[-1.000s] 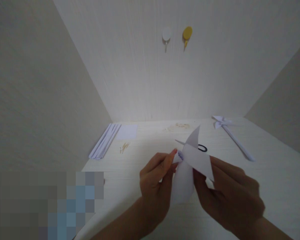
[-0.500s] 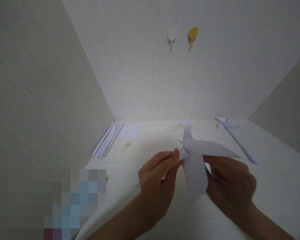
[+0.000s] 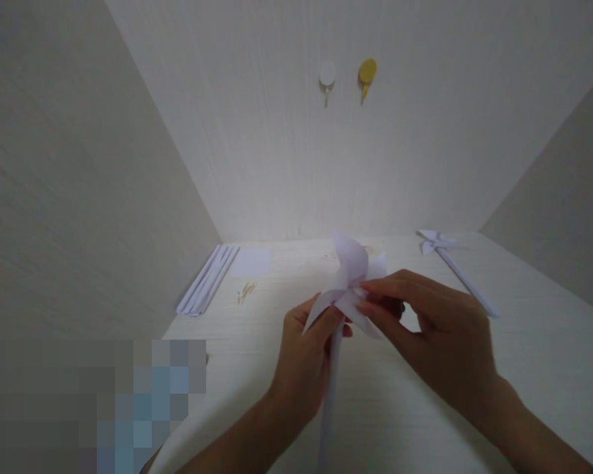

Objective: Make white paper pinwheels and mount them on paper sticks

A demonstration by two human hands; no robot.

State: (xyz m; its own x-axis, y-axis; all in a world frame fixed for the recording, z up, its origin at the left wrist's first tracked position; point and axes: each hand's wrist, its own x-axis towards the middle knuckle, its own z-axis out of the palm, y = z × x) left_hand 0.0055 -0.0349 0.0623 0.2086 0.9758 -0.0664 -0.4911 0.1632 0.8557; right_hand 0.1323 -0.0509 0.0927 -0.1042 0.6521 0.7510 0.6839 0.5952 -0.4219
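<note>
paper pinwheel (image 3: 350, 280) is raised above the white table (image 3: 277, 421), at the head of a rolled paper stick (image 3: 330, 401). left hand (image 3: 301, 359): curled closed around the stick, thumb under the vanes. right hand (image 3: 445, 326): thumb and forefinger nearly together, pinching at the hub; the exact part gripped is too small to tell. risks, as judged: hard pressure at the centre could tear or crease the vanes; a tight left grip could flatten the stick; a slack one could let the head twist.
</note>
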